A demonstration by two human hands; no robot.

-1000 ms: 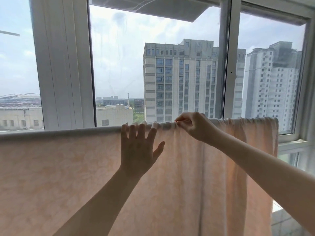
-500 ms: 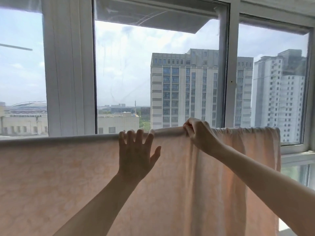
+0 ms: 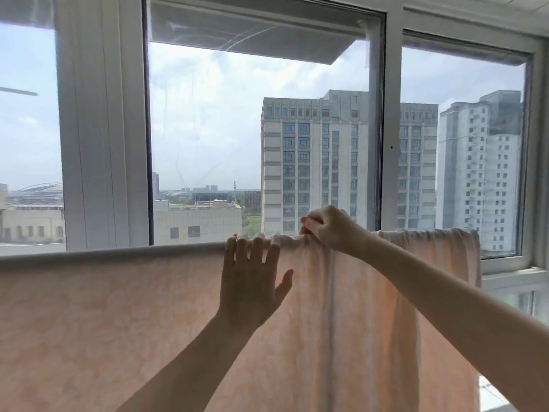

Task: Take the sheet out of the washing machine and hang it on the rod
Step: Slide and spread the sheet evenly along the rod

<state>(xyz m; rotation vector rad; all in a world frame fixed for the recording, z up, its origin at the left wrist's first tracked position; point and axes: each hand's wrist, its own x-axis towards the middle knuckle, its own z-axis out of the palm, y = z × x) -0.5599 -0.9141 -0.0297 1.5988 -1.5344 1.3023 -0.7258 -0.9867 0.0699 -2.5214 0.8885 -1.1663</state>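
Since the sheet point(image 3: 124, 322) is already draped over the rod point(image 3: 104, 253), what's left looks like just spreading it out, and that all comes down to which way the bunched part lies. The rod runs left to right across the window point(image 3: 255, 129), and the sheet hangs flat and smooth along the left stretch. The wrinkly gathered bit starts right around the hands and runs off to the right end.

The left hand point(image 3: 249, 281) is spread flat against the cloth, fingers straight with the tips hooked up over the top edge, not gripping anything. The right hand point(image 3: 328, 228) is just beside it on the right, fingers curled and pinching a fold of sheet at the rod.

So the right hand is the nearer one to the bunching. My guess is it pulls rightward along the rod while the left pins its spot.
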